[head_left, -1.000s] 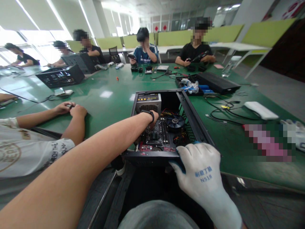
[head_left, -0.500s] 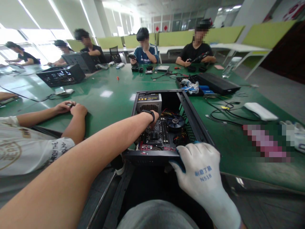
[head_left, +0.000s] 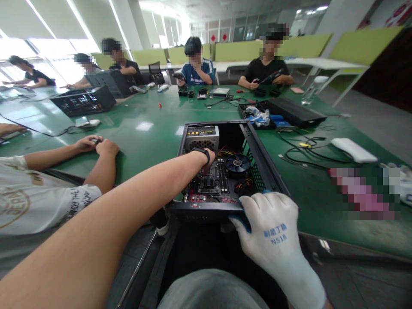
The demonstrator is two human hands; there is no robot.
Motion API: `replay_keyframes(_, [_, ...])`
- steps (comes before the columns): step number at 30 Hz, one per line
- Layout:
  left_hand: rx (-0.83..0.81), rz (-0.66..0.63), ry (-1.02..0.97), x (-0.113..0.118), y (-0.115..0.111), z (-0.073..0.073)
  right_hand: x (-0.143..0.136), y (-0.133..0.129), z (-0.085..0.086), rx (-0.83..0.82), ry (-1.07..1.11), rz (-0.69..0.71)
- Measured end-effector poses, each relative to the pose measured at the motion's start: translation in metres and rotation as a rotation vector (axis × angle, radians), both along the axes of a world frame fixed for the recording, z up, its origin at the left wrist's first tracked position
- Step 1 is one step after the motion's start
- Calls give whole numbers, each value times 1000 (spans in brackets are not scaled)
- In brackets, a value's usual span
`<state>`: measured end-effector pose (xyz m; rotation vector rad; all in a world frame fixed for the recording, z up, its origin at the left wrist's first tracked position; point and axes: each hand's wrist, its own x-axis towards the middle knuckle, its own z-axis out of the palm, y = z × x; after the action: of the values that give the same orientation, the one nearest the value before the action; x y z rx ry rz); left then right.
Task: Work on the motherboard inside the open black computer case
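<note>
An uncovered black computer case [head_left: 206, 207] lies in front of me at the table's edge. My bare left hand [head_left: 210, 157], with a dark band at the wrist, reaches down inside it over the motherboard [head_left: 222, 182]. Its fingers are mostly hidden, so what they touch or hold does not show. Behind that hand sits the power supply [head_left: 202, 141], and to its right is a round black fan [head_left: 237, 164]. My right hand [head_left: 272, 219], in a white work glove, is closed over the case's near right corner.
Another person's hands [head_left: 101, 145] rest on the green table [head_left: 151, 116] at left. To the right lie black cables [head_left: 299, 152], a white box-like object [head_left: 354, 150] and a blurred pink item [head_left: 360, 193]. A dark tray [head_left: 244, 115] holds gloves. Several people sit farther back.
The view has shifted very slightly. Both my hands keep their places, the left inside the case and the right on its corner.
</note>
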<state>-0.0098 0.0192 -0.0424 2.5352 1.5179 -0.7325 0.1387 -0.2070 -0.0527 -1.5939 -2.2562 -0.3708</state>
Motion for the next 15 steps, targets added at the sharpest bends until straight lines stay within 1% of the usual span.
replay_keyframes(6, [0,-24,39,0,-2,1,0,-1,1,15,3,3])
replay_keyframes(10, [-3,14,-25,0,-1,0,-1,0,1,14,6,-2])
replay_keyframes(15, [17,40,-154,-4,8,-11,-1,0,1,7,-1,-2])
